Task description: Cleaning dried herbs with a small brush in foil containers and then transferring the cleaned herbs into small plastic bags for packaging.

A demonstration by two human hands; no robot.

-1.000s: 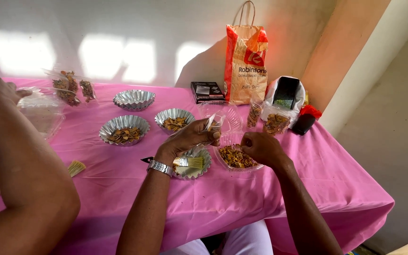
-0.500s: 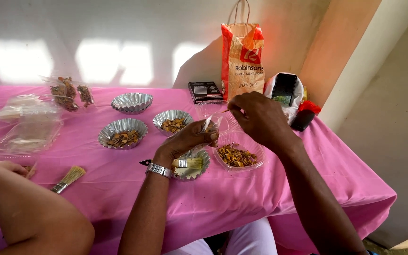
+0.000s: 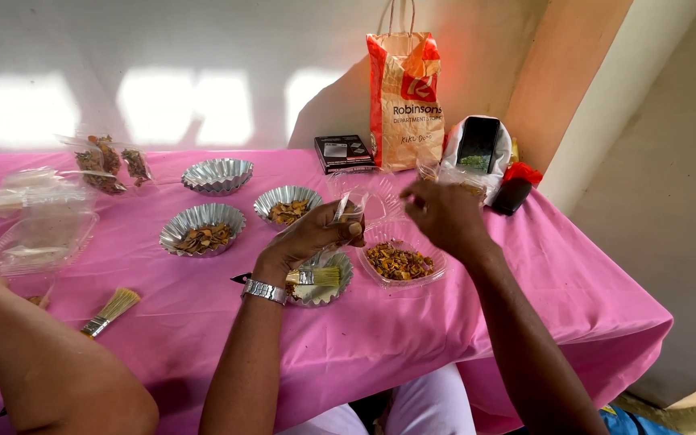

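Note:
My left hand (image 3: 316, 234), with a metal watch on the wrist, holds a small clear plastic bag (image 3: 350, 205) upright above the pink table (image 3: 525, 274). My right hand (image 3: 438, 216) hovers just right of that bag with its fingers bunched together; I cannot see whether it pinches anything. Below both hands sits a clear plastic tub (image 3: 400, 262) of orange-brown dried pieces. A foil tin (image 3: 321, 283) under my left wrist holds a small brush with yellow bristles (image 3: 316, 276).
Three more foil tins stand behind: an empty one (image 3: 217, 175) and two with dried pieces (image 3: 286, 201) (image 3: 201, 231). A paper shopping bag (image 3: 404, 97), a black box (image 3: 344, 151) and small clear bags (image 3: 449, 173) stand at the back. Another person's arm (image 3: 42, 362) and a second brush (image 3: 110, 310) are at the left.
My right hand rose from the tub to the bags at the back, then came back toward the bag in my left hand. The other person's arm dropped lower at the left.

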